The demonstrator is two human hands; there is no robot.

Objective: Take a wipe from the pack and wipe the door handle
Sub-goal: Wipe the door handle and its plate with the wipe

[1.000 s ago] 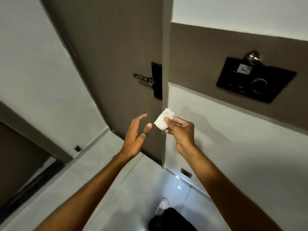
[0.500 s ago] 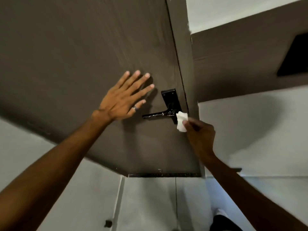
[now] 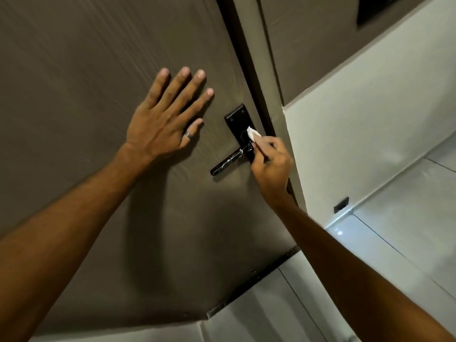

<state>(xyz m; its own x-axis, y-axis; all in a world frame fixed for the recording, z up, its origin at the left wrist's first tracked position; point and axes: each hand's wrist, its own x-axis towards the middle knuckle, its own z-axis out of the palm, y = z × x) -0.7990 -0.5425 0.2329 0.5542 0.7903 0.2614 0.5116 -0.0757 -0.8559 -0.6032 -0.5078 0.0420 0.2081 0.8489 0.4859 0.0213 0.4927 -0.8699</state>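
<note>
Left hand [image 3: 162,127] open, fingers spread, palm flat on brown wood-grain door [image 3: 86,70], left of black metal lever handle [image 3: 230,160]. Right hand [image 3: 270,166] pinches small folded white wipe [image 3: 253,134], presses it on black backplate [image 3: 240,127] just above lever, near door's right edge.

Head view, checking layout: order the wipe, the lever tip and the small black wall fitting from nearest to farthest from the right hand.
From the right hand:
1. Wipe, pinched in its fingertips.
2. Lever tip, to its left.
3. Black wall fitting, low on the right.
</note>
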